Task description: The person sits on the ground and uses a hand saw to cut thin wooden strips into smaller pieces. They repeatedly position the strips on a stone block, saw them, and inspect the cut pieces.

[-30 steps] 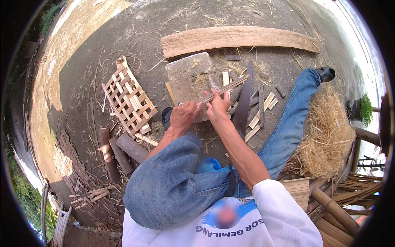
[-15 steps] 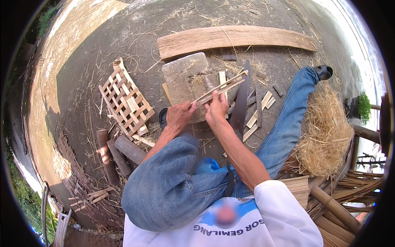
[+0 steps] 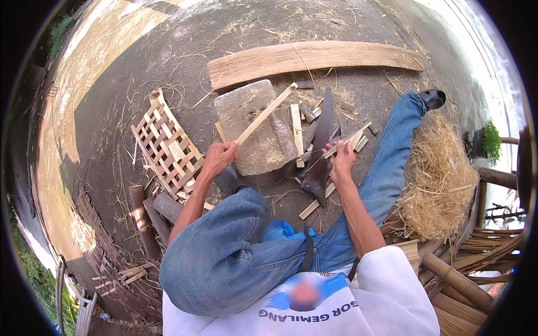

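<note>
Strip (image 3: 266, 113), flat, wood-like | left hand (image 3: 220, 157) grips it | slim piece (image 3: 354, 136) | right hand (image 3: 341, 161) grips

Daylight, shaded ground (image 3: 112, 117), white glare at right, edges bowed, seemingly soft

The left hand (image 3: 221, 159) is closed in a pinch grip, its back turned upward. To its right, well apart, the right hand (image 3: 343, 163) is held with fingers curled. Behind them, both forearms (image 3: 361, 217) are angled inward.

Between the hands (image 3: 220, 159) (image 3: 342, 161), room opens nearside; the stone block (image 3: 238, 109) bars ahead, the saw (image 3: 321, 140) right.
</note>
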`<move>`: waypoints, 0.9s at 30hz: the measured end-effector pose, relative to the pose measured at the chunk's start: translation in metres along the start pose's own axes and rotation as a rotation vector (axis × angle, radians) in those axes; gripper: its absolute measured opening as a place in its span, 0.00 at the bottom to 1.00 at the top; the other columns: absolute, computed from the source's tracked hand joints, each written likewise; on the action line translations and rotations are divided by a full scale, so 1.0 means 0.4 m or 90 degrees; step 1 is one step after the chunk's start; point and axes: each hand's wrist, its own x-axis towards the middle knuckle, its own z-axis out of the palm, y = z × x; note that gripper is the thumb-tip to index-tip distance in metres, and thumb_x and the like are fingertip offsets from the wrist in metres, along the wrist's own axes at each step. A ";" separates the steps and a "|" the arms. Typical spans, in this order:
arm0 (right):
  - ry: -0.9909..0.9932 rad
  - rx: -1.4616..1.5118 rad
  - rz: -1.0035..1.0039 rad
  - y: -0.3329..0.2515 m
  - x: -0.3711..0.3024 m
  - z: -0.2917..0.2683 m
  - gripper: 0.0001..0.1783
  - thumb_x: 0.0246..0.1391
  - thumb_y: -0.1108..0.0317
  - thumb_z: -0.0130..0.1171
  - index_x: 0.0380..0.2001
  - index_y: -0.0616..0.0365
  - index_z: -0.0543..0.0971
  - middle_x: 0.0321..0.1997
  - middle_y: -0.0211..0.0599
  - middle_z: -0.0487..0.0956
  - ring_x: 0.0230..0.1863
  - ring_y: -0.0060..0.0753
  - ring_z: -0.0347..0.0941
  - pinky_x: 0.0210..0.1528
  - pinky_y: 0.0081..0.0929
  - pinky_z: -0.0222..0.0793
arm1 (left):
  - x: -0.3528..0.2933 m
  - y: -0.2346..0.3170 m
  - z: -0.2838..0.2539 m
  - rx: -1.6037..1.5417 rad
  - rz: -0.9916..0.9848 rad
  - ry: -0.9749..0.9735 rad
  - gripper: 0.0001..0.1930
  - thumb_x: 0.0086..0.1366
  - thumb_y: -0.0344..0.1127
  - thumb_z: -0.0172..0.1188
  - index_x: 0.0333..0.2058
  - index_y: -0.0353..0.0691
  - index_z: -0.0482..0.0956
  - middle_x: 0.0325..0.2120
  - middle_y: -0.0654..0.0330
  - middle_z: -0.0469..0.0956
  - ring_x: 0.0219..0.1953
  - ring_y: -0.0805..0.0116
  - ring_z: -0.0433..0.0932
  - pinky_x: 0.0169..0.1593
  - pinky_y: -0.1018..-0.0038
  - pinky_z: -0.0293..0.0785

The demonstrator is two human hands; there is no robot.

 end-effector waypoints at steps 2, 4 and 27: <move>-0.103 0.013 0.013 -0.010 -0.067 0.052 0.18 0.71 0.66 0.50 0.58 0.62 0.69 0.48 0.40 0.74 0.48 0.38 0.80 0.45 0.41 0.85 | -0.022 0.015 0.013 -0.066 -0.010 -0.028 0.30 0.71 0.56 0.55 0.19 0.36 0.81 0.11 0.67 0.68 0.15 0.77 0.67 0.22 0.74 0.61; -0.205 0.050 0.043 -0.015 -0.143 0.125 0.17 0.72 0.66 0.49 0.58 0.61 0.69 0.49 0.39 0.74 0.50 0.38 0.78 0.47 0.43 0.85 | -0.039 0.018 0.031 -0.106 -0.037 -0.038 0.30 0.71 0.56 0.55 0.20 0.36 0.81 0.11 0.67 0.68 0.15 0.77 0.67 0.22 0.75 0.61; -0.079 -0.394 -0.284 0.092 -0.210 0.312 0.31 0.67 0.56 0.55 0.69 0.57 0.68 0.42 0.48 0.74 0.43 0.42 0.72 0.51 0.36 0.68 | -0.064 0.000 0.128 -0.055 -0.041 0.066 0.30 0.70 0.57 0.53 0.21 0.35 0.84 0.11 0.62 0.74 0.17 0.72 0.75 0.25 0.71 0.68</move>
